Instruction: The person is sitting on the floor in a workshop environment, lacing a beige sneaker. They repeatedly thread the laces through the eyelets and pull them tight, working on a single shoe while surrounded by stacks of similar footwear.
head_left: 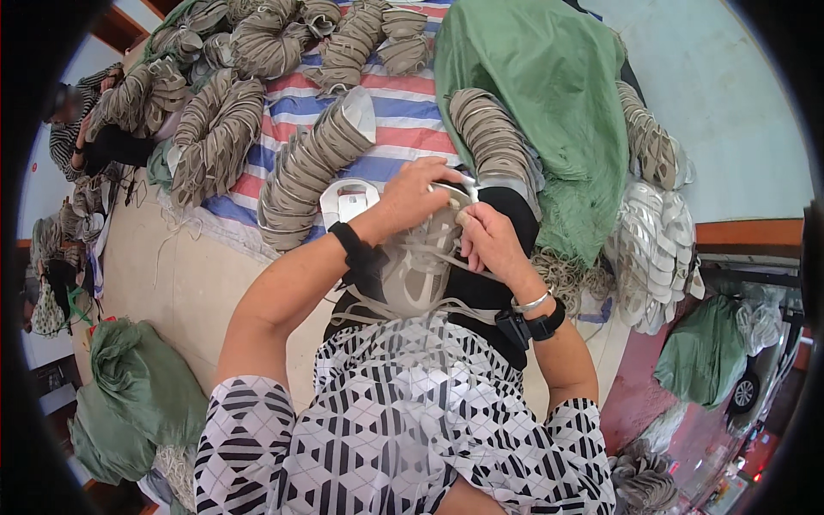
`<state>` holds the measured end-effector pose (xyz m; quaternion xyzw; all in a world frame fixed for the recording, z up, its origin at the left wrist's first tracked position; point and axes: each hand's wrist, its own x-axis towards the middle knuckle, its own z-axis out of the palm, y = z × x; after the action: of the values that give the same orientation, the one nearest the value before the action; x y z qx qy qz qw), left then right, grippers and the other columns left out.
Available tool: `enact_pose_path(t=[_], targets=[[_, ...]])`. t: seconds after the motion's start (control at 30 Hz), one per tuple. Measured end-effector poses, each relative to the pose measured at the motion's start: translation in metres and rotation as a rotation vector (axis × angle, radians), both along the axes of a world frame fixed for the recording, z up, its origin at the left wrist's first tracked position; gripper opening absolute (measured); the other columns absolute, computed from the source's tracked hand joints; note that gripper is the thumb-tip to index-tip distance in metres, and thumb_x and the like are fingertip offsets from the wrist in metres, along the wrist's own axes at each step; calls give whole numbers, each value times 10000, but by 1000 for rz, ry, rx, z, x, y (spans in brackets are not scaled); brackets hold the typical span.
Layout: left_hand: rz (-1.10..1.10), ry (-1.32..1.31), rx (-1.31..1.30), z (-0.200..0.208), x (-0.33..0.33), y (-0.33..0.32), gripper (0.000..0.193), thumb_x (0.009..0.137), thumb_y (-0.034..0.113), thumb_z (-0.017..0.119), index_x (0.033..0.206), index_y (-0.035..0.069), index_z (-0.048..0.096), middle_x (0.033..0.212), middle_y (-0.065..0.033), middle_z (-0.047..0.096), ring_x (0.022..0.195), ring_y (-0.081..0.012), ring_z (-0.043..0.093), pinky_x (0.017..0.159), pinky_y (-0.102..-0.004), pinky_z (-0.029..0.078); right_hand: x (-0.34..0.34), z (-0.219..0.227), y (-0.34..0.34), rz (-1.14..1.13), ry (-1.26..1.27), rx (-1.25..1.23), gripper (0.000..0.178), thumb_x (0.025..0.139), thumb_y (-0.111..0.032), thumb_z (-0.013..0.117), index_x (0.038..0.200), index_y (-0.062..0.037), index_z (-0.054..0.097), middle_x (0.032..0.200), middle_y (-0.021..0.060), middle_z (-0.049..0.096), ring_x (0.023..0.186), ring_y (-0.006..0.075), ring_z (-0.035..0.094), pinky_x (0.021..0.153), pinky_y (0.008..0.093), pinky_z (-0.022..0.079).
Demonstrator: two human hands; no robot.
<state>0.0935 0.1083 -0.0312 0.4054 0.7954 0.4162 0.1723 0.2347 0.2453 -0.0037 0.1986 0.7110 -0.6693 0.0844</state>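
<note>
A beige and grey shoe upper (419,279) lies across my lap, its pale laces (442,255) trailing loosely over it. My left hand (418,196) grips the far end of the upper, fingers curled over its edge. Close beside it, my right hand (493,243) is closed in a pinch at the upper's right edge, on what looks like a lace. The fingertips partly cover the spot where both hands meet. Just left of my left hand is a white piece with a loop-shaped rim (349,199).
Nested stacks of beige uppers (313,167) lie on a striped sheet (403,112) ahead. A green sack (532,94) partly covers another stack (493,137). Pale uppers (657,249) are piled at right. Another green sack (137,395) stands at left, and a person (86,129) sits far left.
</note>
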Motion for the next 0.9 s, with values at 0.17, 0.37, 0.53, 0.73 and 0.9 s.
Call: enact_pose_path(t=[0.17, 0.37, 0.53, 0.73, 0.9], targets=[[0, -28, -36, 0, -2, 3, 313, 738, 147, 509, 1012, 40, 615, 1255, -205, 549, 1197, -354, 492, 1032, -393, 358, -2, 5, 3, 27, -41, -33, 186, 942, -191, 492, 960, -16, 552, 605, 36, 555, 405, 88, 495, 357, 205, 386], [81, 61, 2, 1, 10, 2, 287, 822, 186, 537, 1053, 28, 599, 1228, -166, 574, 1175, -309, 520, 1002, -371, 387, 7, -13, -10, 149, 246, 437, 172, 816, -126, 653, 908, -41, 535, 613, 81, 562, 532, 199, 563, 496, 318, 425], [110, -502, 283, 25, -4, -15, 248, 940, 196, 512, 1067, 2, 598, 966, -67, 632, 850, -134, 586, 758, -270, 468, 7, -5, -6, 254, 158, 570, 217, 766, -168, 698, 887, -65, 552, 677, 121, 605, 637, 308, 607, 578, 385, 459], [-63, -312, 58, 6, 16, -23, 217, 952, 212, 523, 1013, 58, 662, 622, 35, 522, 530, -35, 470, 504, -192, 403, 10, -5, -17, 143, 192, 658, 206, 766, -211, 699, 788, -45, 579, 682, 129, 614, 633, 320, 601, 596, 393, 469], [-121, -766, 42, 11, 3, -23, 258, 950, 228, 516, 1119, 85, 650, 628, 57, 496, 530, -12, 440, 487, -152, 373, 13, -19, -11, 193, 237, 516, 218, 788, -224, 682, 745, -36, 581, 659, 134, 613, 623, 316, 594, 588, 376, 464]])
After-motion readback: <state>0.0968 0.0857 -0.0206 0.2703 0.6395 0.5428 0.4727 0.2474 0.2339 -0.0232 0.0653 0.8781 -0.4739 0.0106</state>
